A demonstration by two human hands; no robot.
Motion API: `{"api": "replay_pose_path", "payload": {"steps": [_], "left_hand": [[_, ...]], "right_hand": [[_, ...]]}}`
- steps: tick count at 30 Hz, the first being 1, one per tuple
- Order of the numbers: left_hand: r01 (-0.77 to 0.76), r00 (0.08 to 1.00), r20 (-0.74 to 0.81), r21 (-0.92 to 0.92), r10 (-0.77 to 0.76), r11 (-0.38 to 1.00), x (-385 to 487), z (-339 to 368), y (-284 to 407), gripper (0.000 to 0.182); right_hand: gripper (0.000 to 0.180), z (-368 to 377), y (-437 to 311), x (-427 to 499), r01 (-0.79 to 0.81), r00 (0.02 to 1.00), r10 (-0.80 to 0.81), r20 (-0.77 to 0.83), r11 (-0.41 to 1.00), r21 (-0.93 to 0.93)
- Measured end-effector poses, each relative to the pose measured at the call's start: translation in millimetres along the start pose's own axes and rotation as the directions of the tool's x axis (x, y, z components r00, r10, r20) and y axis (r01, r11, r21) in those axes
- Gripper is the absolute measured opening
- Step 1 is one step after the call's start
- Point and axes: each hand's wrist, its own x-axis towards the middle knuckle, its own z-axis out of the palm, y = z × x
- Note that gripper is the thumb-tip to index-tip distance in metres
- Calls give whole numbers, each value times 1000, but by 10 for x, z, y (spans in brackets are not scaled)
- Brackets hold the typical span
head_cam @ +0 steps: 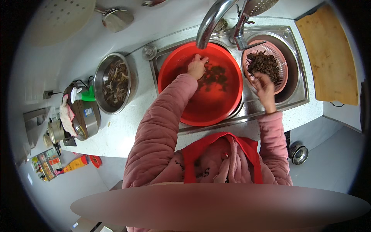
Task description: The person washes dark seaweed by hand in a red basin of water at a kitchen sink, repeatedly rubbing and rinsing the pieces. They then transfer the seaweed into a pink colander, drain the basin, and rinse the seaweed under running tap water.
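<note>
A red plastic basin [211,110] of water rests over the left bowl of a steel double sink. Dark leafy-looking food pieces [216,76] lie in its water. My left hand [197,67] reaches into the basin beside these pieces, fingers bent; whether it grips anything cannot be made out. In the right sink bowl, a pink plastic colander [282,62] holds a heap of dark brown food strips [262,63]. My right hand [264,88] is over the colander's near left edge, fingers curled, and their contents are unclear.
A chrome faucet [213,21] arches over the basin's far rim. To the left stands a steel bowl [132,84] with brown and pale food strips, then a rice cooker [87,116]. A wooden cutting board [330,55] is at the right. A glass jar-like item [149,52] stands behind the sink.
</note>
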Motion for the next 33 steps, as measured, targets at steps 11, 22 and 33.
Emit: {"api": "replay_pose_path", "payload": {"steps": [11,22,33], "left_hand": [[65,964,257,1,-63,998,-70,232,-314,22],[634,770,633,-743,-82,215,-729,-295,-74,28],[590,731,682,-618,-19,520,-1015,-235,70,22]], "right_hand": [[16,897,142,-501,-144,866,158,474,987,-66],[25,1286,454,-544,-577,787,467,402,787,217],[27,1425,671,-727,-674,730,534,426,463,575]]}}
